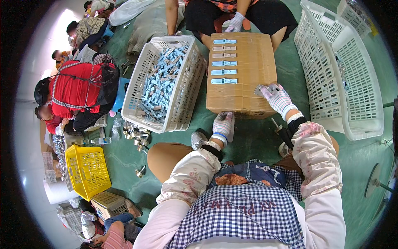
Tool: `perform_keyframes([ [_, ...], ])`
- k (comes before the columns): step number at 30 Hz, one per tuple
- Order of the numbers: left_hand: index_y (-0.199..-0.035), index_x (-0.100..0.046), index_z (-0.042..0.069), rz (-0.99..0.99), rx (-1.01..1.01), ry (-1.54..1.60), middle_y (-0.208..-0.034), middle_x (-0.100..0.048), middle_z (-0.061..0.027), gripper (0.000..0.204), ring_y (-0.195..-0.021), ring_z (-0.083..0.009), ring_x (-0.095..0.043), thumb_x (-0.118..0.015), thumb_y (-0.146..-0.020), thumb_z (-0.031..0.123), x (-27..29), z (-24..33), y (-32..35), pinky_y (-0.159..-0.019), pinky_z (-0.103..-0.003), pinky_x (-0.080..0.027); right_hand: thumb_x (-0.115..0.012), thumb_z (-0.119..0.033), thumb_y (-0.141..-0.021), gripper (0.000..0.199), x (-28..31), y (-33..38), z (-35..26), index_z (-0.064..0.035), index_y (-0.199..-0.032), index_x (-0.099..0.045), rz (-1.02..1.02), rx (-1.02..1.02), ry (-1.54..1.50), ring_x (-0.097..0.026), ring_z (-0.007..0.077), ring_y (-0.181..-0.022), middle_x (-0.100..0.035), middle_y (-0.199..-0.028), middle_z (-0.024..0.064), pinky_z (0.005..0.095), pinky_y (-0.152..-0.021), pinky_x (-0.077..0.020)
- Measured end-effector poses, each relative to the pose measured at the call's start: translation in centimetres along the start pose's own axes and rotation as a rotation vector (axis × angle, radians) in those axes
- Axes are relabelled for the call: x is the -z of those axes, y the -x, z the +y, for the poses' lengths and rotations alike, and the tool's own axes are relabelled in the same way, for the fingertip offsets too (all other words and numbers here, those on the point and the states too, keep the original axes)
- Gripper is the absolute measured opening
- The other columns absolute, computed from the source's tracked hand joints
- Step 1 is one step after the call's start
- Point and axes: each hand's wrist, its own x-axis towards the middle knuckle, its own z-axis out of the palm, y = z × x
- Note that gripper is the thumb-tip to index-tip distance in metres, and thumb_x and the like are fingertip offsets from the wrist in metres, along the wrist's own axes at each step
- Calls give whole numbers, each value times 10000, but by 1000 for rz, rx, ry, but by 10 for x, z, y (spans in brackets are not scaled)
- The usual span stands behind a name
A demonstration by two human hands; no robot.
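A cardboard box (242, 93) stands in front of me, with a column of clips lying on its top: blue clips (224, 63) and pale pinkish ones (224, 48). My left hand (223, 125), in a striped glove, is at the box's near edge with its fingers drawn together. A thin whitish piece shows beside it; what the fingers hold is not clear. Over the box's right edge is my right hand (277, 98), also gloved, its greyed fingertips bunched on the cardboard. Whatever may be between them is too small to name.
Left of the box, a white crate (127, 108) holds many blue and pale clips. Tall white baskets (356, 95) stand at right. Across from me sits a person with one gloved hand (235, 23) behind the box. Metal parts (139, 135) and a yellow basket (88, 172) lie left.
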Motion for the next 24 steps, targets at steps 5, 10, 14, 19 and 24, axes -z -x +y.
perform_keyframes([
  [5,-1001,-666,67,-4,-17,23,-888,-661,-4,134,-763,-95,-548,-665,-919,174,-3,6,5,-716,-254,-471,-484,-568,-909,587,5,3,-4,-72,-1202,-598,-4,-23,16,-507,387,-1223,-505,-1325,243,411,-1045,-401],
  [10,-1025,-659,69,-34,103,-3,-879,-658,-8,161,-748,-102,-563,-649,-930,199,-5,22,15,-687,-259,-479,-479,-572,-910,594,8,4,-2,-72,-1210,-595,-1,-38,9,-505,382,-1231,-500,-1335,240,410,-1049,-401],
  [14,-1036,-652,73,-35,67,10,-867,-653,-6,164,-743,-102,-565,-646,-932,200,-1,9,8,-676,-259,-481,-483,-577,-907,592,5,4,-2,-86,-1218,-593,7,-29,10,-502,374,-1239,-497,-1341,231,410,-1050,-402],
  [19,-1035,-648,76,-33,89,-3,-862,-649,-5,164,-730,-98,-560,-646,-935,206,-5,18,17,-666,-254,-481,-489,-583,-903,586,0,2,5,-100,-1217,-596,10,-24,26,-506,367,-1234,-507,-1328,219,414,-1048,-405],
  [24,-1027,-650,81,-28,101,-8,-860,-648,-3,156,-730,-95,-558,-656,-929,202,-2,15,18,-665,-249,-479,-472,-587,-909,591,-15,-6,21,-89,-1206,-591,6,58,47,-499,375,-1238,-508,-1321,232,417,-1053,-400],
])
